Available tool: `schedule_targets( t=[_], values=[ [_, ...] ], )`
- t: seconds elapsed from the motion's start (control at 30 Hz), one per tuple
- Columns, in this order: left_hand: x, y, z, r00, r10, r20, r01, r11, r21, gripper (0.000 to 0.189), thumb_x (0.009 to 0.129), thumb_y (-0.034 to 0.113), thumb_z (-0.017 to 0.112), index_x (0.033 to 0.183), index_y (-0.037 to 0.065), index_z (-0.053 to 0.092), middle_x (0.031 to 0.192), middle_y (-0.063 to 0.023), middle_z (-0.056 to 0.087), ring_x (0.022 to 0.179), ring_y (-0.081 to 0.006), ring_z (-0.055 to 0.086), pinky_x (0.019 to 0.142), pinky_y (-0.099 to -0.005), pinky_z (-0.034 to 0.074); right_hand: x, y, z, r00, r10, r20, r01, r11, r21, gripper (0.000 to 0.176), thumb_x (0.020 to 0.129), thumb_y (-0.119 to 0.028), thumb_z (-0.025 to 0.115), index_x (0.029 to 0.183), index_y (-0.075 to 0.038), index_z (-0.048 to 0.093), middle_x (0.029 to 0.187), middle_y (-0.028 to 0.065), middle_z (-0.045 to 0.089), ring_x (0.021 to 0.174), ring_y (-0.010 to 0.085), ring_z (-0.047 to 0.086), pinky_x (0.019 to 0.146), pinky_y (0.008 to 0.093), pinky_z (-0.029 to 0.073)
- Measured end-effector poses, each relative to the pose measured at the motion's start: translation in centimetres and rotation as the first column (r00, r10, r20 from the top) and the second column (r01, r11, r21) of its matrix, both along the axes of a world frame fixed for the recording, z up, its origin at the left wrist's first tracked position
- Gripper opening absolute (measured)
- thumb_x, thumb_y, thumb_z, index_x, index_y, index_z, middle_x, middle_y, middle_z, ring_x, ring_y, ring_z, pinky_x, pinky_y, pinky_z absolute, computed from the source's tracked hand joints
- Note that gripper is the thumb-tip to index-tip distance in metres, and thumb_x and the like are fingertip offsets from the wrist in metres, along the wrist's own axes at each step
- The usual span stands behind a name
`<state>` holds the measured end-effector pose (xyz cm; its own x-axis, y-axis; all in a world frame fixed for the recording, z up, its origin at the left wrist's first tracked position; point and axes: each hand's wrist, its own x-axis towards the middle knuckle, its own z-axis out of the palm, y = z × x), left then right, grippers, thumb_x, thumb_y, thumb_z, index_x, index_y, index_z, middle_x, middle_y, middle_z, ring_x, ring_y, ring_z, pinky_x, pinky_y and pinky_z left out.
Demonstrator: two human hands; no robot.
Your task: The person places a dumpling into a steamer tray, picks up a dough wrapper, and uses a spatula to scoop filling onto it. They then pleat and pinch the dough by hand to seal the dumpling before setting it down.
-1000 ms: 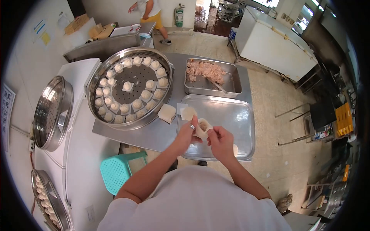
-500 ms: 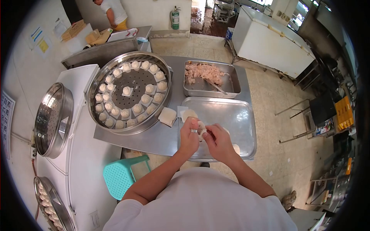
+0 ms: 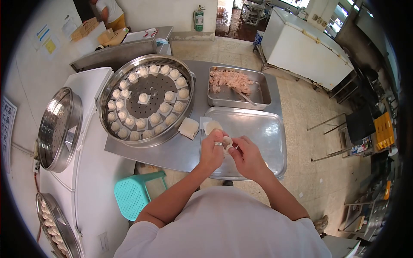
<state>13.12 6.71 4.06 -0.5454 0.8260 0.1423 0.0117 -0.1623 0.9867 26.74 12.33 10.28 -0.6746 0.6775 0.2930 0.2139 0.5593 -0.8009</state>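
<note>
A small dough bun [image 3: 227,142] with filling showing in its top is pinched between my two hands, above the metal tray [image 3: 262,118]. My left hand [image 3: 212,150] cups it from the left, and my right hand [image 3: 248,157] grips its edge with thumb and fingers. A flat dough round [image 3: 212,126] lies on a paper square just beyond my left fingers. To the left, a stack of paper squares [image 3: 189,127] sits beside the round steamer tray [image 3: 148,116], which holds rings of pleated buns on papers.
A deep pan [image 3: 240,103] of pink minced filling [image 3: 230,81] with a utensil stands behind the tray. A turquoise stool [image 3: 132,195] is by the table at lower left. More steamer trays [image 3: 60,129] are farther left. Another person [image 3: 109,10] stands at the back.
My fingers have shifted around the bun's edge, and its opening now shows more clearly. The view has moved slightly. The other person has leaned toward the left.
</note>
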Motion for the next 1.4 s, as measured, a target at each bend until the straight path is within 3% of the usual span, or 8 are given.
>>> schedule_targets(
  t=[0.37, 0.47, 0.63, 0.73, 0.87, 1.07, 1.27, 1.4],
  values=[
    [-0.8, 0.0, -0.5, 0.992, -0.081, -0.097, 0.066, 0.986, -0.152, 0.062, 0.11, 0.049, 0.039, 0.092, -0.003, 0.066, 0.073, -0.0133, 0.064, 0.07, -0.0207, 0.06, 0.067, -0.0368, 0.05, 0.7, 1.0, -0.1, 0.989, 0.029, 0.146, -0.066, 0.964, 0.256, 0.005, 0.089, -0.002, 0.066, 0.088, 0.002, 0.064, 0.079, 0.0198, 0.06, 0.071, 0.0394, 0.061, 0.064, 0.0471, 0.05],
    [-1.0, 0.4, 0.0, 0.979, -0.105, -0.174, 0.08, 0.986, -0.145, 0.059, 0.11, 0.049, 0.038, 0.1, -0.001, 0.066, 0.077, -0.0159, 0.065, 0.072, -0.0246, 0.062, 0.068, -0.0396, 0.051, 0.1, 1.1, 1.2, 0.991, 0.018, 0.129, -0.02, 1.0, 0.014, 0.007, 0.09, -0.004, 0.067, 0.09, 0.003, 0.067, 0.081, 0.021, 0.062, 0.075, 0.0391, 0.063, 0.066, 0.0448, 0.051],
    [-1.7, 0.8, 0.7, 0.956, -0.16, -0.245, 0.125, 0.981, -0.15, 0.054, 0.11, 0.05, 0.036, 0.109, 0.004, 0.064, 0.087, -0.0138, 0.067, 0.078, -0.0236, 0.064, 0.072, -0.0399, 0.053, 0.2, 2.2, 0.6, 0.97, 0.073, 0.231, -0.07, 0.997, -0.021, 0.014, 0.094, -0.009, 0.069, 0.098, 0.004, 0.071, 0.08, 0.0155, 0.067, 0.068, 0.0237, 0.064, 0.064, 0.0373, 0.051],
    [-2.1, 1.0, 1.0, 0.928, -0.218, 0.303, 0.299, 0.92, -0.253, 0.054, 0.11, 0.05, 0.037, 0.106, 0.004, 0.065, 0.089, -0.009, 0.068, 0.081, -0.0185, 0.063, 0.072, -0.0358, 0.053, -0.1, 2.5, 0.3, 0.97, 0.009, 0.244, 0.025, 0.99, -0.135, 0.018, 0.096, -0.012, 0.068, 0.098, 0.005, 0.071, 0.076, 0.0113, 0.067, 0.065, 0.017, 0.063, 0.06, 0.0359, 0.05],
    [-1.0, 1.0, -1.5, 0.995, -0.047, 0.089, 0.053, 0.997, -0.06, 0.06, 0.11, 0.052, 0.038, 0.097, 0.001, 0.067, 0.085, -0.0058, 0.068, 0.079, -0.014, 0.062, 0.07, -0.0324, 0.051, -0.7, 2.0, 0.6, 0.98, -0.005, 0.2, 0.114, 0.834, -0.54, 0.019, 0.098, -0.014, 0.066, 0.097, 0.004, 0.071, 0.072, 0.0069, 0.066, 0.065, 0.0135, 0.062, 0.06, 0.0335, 0.05],
    [-1.1, 0.6, -1.0, 0.997, 0.036, 0.066, -0.031, 0.996, -0.078, 0.066, 0.109, 0.054, 0.038, 0.09, -0.002, 0.068, 0.08, -0.0071, 0.067, 0.077, -0.0144, 0.061, 0.07, -0.0324, 0.05, -0.4, 1.1, -0.1, 0.986, 0.0, 0.168, -0.022, 0.991, 0.131, 0.015, 0.093, -0.007, 0.067, 0.101, 0.005, 0.071, 0.082, 0.0211, 0.069, 0.07, 0.0335, 0.068, 0.067, 0.0405, 0.054],
    [-1.2, 0.5, 0.7, 0.997, 0.02, -0.069, -0.019, 1.0, 0.006, 0.07, 0.109, 0.057, 0.034, 0.087, -0.001, 0.068, 0.076, -0.0091, 0.066, 0.075, -0.0165, 0.062, 0.07, -0.034, 0.05, -0.3, 1.1, 1.0, 0.99, -0.006, 0.144, 0.036, 0.977, -0.208, 0.009, 0.09, -0.004, 0.068, 0.093, 0.003, 0.071, 0.085, 0.0213, 0.071, 0.072, 0.0378, 0.067, 0.067, 0.0416, 0.053],
    [-1.5, 0.6, 0.8, 0.991, -0.038, -0.126, 0.033, 0.999, -0.041, 0.073, 0.109, 0.057, 0.032, 0.084, -0.001, 0.068, 0.073, -0.0112, 0.065, 0.073, -0.0195, 0.063, 0.071, -0.0352, 0.05, -0.1, 1.2, 1.6, 0.975, -0.001, 0.221, 0.003, 1.0, -0.011, 0.008, 0.089, -0.004, 0.069, 0.093, 0.002, 0.072, 0.085, 0.0205, 0.071, 0.073, 0.0382, 0.068, 0.067, 0.0417, 0.054]
  ],
)
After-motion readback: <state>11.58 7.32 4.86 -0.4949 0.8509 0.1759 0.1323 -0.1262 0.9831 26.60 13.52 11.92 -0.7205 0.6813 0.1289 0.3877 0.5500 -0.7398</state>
